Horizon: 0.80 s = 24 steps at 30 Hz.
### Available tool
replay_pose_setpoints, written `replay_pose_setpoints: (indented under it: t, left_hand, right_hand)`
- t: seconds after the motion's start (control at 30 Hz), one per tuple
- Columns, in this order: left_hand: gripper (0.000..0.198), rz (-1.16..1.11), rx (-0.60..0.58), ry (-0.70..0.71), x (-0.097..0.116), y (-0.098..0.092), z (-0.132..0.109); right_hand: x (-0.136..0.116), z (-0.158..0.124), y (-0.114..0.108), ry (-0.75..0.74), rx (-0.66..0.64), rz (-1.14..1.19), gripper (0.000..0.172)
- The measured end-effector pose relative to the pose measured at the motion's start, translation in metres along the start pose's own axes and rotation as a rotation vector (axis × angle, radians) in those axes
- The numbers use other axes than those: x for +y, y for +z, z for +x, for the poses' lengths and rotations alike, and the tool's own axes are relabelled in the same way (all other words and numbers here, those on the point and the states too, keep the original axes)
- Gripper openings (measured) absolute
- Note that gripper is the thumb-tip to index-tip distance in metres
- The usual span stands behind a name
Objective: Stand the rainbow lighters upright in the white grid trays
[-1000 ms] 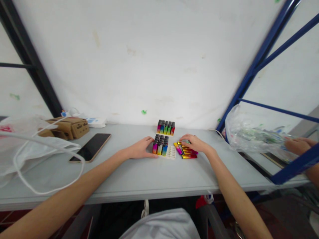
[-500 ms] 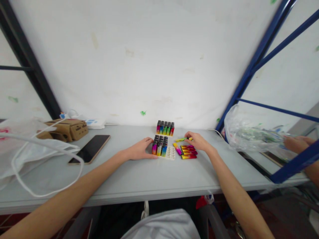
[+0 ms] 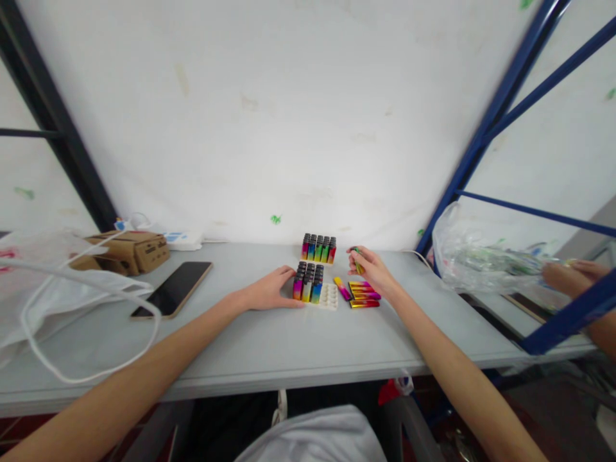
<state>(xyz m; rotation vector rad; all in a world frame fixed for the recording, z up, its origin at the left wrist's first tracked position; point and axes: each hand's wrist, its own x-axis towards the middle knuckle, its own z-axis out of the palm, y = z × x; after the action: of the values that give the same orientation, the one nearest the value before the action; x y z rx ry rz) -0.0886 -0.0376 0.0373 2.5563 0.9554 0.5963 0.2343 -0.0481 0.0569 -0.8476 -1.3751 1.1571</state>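
My left hand (image 3: 274, 289) rests on the table, thumb and fingers spread against the left side of a white tray (image 3: 328, 297). Upright lighters (image 3: 308, 282) with black tops fill the tray's left part; its right part shows bare holes. Between the fingers of my right hand (image 3: 368, 264) is a green-yellow lighter (image 3: 358, 258), held above the table. Several red-gold lighters (image 3: 364, 295) lie just below that hand, with a pink-yellow lighter (image 3: 342, 289) slanting beside them. Behind the tray stands another block of upright lighters (image 3: 318, 248).
A black phone (image 3: 176, 289), a cardboard box (image 3: 139, 249), plastic bags and a looping white cable (image 3: 156, 333) are at the left. Beyond the blue frame (image 3: 474, 154) at the right are a clear bag (image 3: 462, 256) and a person's hand (image 3: 568, 279).
My right hand has lifted the green-yellow lighter off the table and moved slightly left, turning it more upright. My left hand has stayed at the tray.
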Motion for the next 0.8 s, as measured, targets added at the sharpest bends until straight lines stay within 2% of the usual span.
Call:
replay_pose_setpoints:
  t: [0.2,0.4,0.5,0.63,0.8]
  left_hand:
    - [0.082,0.004,-0.005,0.002,-0.001,0.000,0.000]
    - [0.081,0.011,-0.006,0.002,0.000,0.000,0.000]
    - [0.081,0.023,0.001,0.014,-0.001,0.001,0.000]
    - [0.082,0.031,-0.001,0.015,-0.002,0.001,0.000]
    - [0.083,0.035,-0.024,0.000,0.000,0.000,0.000]
  right_hand:
    - [0.011,-0.002,0.014,0.088,-0.068,-0.172,0.046]
    - [0.014,-0.005,0.023,-0.089,0.063,-0.678,0.052]
    - [0.014,-0.005,0.026,-0.127,0.119,-0.844,0.046]
    - [0.013,-0.006,0.027,-0.177,0.124,-0.915,0.038]
    - [0.005,-0.009,0.029,-0.227,0.081,-0.924,0.045]
